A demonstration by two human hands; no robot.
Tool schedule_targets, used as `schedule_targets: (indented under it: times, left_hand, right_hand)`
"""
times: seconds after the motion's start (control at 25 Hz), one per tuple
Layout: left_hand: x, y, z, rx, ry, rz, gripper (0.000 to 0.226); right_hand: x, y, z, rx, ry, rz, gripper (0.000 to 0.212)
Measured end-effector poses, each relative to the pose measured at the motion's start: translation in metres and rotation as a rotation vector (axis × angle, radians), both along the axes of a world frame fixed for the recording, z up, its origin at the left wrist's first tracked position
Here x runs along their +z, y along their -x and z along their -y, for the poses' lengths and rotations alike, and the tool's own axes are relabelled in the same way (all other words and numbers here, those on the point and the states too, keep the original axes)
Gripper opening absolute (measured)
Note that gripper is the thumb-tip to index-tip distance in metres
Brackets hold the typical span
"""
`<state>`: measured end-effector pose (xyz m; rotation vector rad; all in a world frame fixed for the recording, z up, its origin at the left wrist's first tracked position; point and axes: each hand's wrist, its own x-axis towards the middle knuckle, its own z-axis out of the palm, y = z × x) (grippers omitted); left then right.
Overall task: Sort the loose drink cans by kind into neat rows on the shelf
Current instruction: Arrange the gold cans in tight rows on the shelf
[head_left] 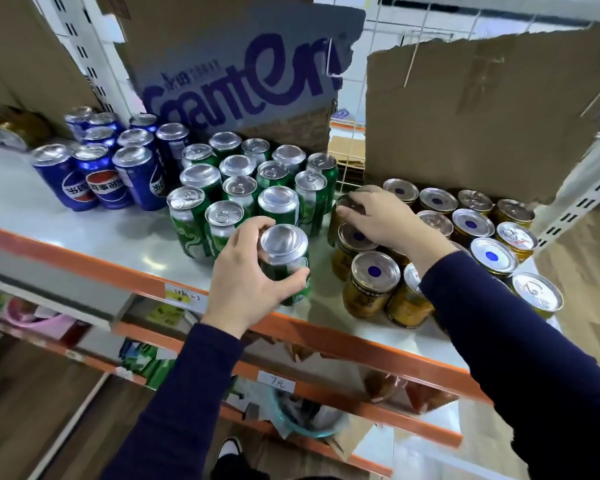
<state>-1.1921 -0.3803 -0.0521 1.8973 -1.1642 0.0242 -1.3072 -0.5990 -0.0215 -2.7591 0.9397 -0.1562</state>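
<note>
green can (pixel 284 261) upright on shelf (pixel 84 233) — left hand (pixel 246 289) fingers around it

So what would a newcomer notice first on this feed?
The left hand grips a green can at the shelf's front edge, while the right hand grasps a gold can beside it. Around them sit colour blocks: blue cans left, green cans centre, gold cans right.

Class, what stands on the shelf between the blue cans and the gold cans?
In the head view, rows of green cans stand between the blue cans and the gold cans.
</note>
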Motion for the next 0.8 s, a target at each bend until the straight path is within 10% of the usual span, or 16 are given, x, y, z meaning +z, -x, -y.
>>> schedule_targets:
  times: [0.28, 0.8]
  left_hand:
    - [0.017, -0.050, 0.003, -0.036, -0.093, 0.382, 0.066]
    - [0.000, -0.077, 0.004, -0.189, -0.164, 0.528, 0.073]
  right_hand:
    - [-0.009, 0.012, -0.050, -0.161, -0.013, 0.163, 0.047]
    - [-0.013, 0.012, -0.080, -0.189, 0.044, 0.232, 0.046]
